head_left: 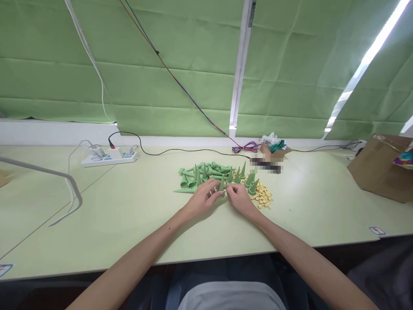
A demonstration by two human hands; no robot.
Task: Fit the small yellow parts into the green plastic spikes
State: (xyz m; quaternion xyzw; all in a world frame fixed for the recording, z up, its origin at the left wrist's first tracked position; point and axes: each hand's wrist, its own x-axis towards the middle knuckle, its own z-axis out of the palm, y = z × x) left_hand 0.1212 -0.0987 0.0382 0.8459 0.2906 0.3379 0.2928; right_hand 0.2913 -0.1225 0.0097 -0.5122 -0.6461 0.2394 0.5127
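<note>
Near the middle of the pale table, my left hand [205,197] has its fingers round a green cone [222,184] that points upward. Close on its right is my right hand [238,197], with thumb and fingers pinched together beside the cone; whatever they hold is too small to make out. Behind both hands lies a pile of green cones [191,183], several upright and others on their sides. Small yellow pieces [263,196] are heaped to the right of my right hand, with upright green cones [253,187] at their edge.
A white power strip [110,159] lies at the back left, near a grey curved bar [75,189]. Behind the pile are a black cable [180,150], coiled wires [247,147] and a small open box [274,153]. A large cardboard box [377,168] stands at the right.
</note>
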